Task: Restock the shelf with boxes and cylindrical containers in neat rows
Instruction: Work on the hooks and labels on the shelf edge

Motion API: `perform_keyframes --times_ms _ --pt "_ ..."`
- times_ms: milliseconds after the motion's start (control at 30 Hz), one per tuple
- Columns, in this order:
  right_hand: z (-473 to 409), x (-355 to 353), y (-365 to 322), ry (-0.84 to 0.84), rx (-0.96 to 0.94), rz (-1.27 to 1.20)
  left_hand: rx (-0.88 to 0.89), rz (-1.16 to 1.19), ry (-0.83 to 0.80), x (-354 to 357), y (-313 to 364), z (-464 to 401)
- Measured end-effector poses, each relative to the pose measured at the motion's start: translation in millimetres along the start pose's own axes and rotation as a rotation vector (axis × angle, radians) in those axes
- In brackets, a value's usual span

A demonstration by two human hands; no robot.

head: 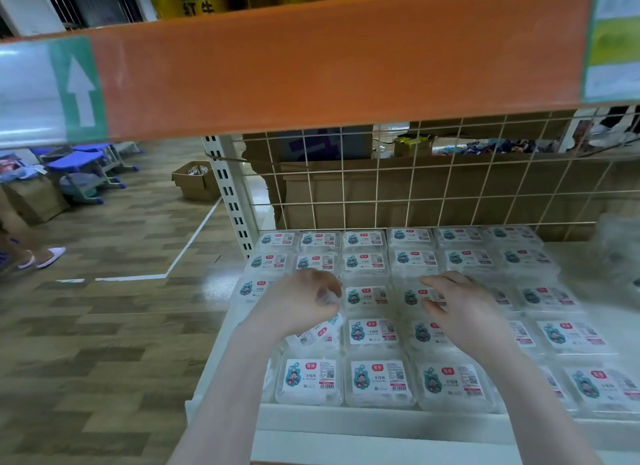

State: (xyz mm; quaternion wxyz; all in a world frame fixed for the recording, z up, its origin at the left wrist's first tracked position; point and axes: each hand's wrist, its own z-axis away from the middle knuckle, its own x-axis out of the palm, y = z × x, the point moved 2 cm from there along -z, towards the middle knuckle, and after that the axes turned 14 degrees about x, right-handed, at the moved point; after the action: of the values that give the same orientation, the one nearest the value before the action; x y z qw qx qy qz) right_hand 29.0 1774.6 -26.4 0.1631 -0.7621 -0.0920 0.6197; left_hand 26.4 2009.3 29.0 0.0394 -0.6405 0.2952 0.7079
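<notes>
left hand [301,302] pinches tilted box [317,336] | right hand [460,305] spread beside it | risk: box lands skewed, nudging row

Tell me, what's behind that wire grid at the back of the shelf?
Through the wire grid show big cardboard boxes and, above them, colourful packets. What the boxes hold is hidden.

Two hands [301,302] reach over one white shelf [346,426] where clear boxes [379,381] lie in five rows, about six to a row, though the right-hand ones blur. One more box [317,335] sits tilted under the left hand. On the floor stands one open carton [194,182], and two blue stools [83,168].
</notes>
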Motion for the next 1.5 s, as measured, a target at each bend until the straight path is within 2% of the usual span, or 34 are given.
perform_keyframes --times_ms 200,300,400,533,767,1133,1267,1500 --pt "1 -2 0 -0.011 0.009 0.021 -0.144 0.234 0.235 -10 -13 15" --pt "1 -2 -4 -0.018 -0.002 0.021 -0.179 0.258 0.247 -10 -16 25" --pt "1 -1 -8 -0.017 -0.016 0.018 -0.226 0.289 0.226 -12 -22 37" --pt "-1 1 -12 -0.033 -0.020 0.049 -0.177 0.157 0.149 -13 -30 51" --pt "-2 6 -18 -0.057 -0.021 0.047 -0.140 0.208 -0.103 -1 -41 70" --pt "2 17 -16 -0.028 -0.034 -0.029 -0.153 0.072 -0.134 7 -44 73" --pt "3 20 -13 0.010 -0.058 -0.056 -0.082 -0.030 -0.134 10 -40 71" --pt "7 16 -14 -0.037 -0.032 -0.007 0.032 -0.078 -0.161 21 -28 64"
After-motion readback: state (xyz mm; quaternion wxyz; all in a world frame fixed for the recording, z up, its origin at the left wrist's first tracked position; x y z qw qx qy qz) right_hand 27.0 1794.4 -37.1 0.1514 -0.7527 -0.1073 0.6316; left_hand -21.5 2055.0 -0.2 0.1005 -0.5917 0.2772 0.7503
